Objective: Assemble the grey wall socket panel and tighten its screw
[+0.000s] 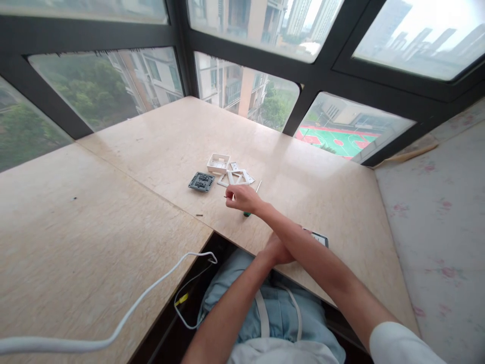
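My right hand [241, 197] is closed in a pinch above the table. A thin dark piece, likely a screw [226, 196], pokes out at its fingertips. Under that hand lies a screwdriver with a green handle [247, 214], its shaft showing beyond the wrist. My left hand [281, 249] crosses beneath my right forearm, close to a phone [321, 238] at the table's front; its fingers are mostly hidden. A grey socket or switch panel [201, 182] lies ahead of my right hand. Behind are a white mounting box [219, 163] and white frames [239, 177]. Another screw [199, 215] rests nearer me.
The pale table [113, 217] has a cut-out front corner where I sit. A white cable [151, 289] runs over its left part and down into the gap. A dark bit [75, 198] lies far left. Windows border the back; a papered wall [435, 242] stands right.
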The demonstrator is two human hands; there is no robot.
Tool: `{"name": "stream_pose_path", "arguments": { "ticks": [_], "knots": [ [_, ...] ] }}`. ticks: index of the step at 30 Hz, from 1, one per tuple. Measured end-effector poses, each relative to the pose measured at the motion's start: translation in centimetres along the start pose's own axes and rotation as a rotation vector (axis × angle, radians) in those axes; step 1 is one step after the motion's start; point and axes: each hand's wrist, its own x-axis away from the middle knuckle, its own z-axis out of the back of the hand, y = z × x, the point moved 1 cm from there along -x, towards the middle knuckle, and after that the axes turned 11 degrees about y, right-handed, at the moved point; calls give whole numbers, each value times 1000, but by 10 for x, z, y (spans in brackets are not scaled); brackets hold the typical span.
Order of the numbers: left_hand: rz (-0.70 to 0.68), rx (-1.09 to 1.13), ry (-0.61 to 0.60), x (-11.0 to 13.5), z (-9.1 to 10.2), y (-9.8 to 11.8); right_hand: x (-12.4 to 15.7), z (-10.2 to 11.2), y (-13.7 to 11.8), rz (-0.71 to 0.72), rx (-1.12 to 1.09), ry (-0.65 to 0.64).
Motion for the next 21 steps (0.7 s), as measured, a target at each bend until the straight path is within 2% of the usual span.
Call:
{"name": "stream_pose_path", "arguments": {
  "ticks": [7,15,18,21],
  "knots": [
    [-14,-92,27,-7,-1,5,65,41,19,-139,-392,379],
    [-17,-205,11,-9,-2,3,189,98,73,-415,-605,724],
    [1,-217,-4,-8,-2,2,237,107,91,-526,-620,826],
    [13,-233,-7,-8,-2,2,275,105,100,-614,-627,897]
  ]
}}
